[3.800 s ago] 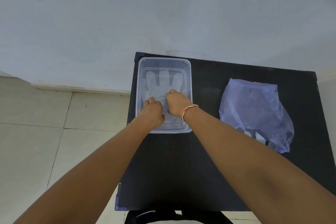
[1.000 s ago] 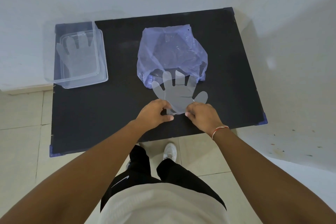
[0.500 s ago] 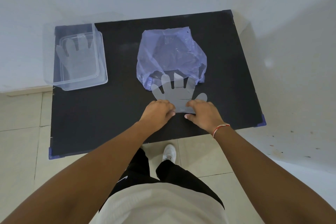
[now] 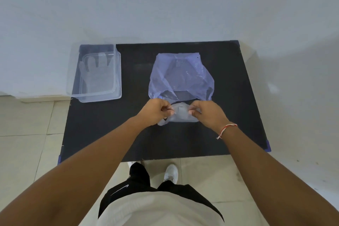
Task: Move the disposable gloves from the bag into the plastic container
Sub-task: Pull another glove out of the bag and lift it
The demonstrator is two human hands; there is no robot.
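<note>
Both hands, left [image 4: 156,111] and right [image 4: 207,113], are pinching a flimsy glove [image 4: 180,114] by its edges just in front of the bag [image 4: 180,77], looking light and slippery.

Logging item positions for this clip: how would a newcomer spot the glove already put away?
On the black table, look to the far left corner for the clear plastic container. The glove lies flat inside it, fingers pointing toward the wall, unlike the crumpled one held between both hands by the blue bag.
</note>
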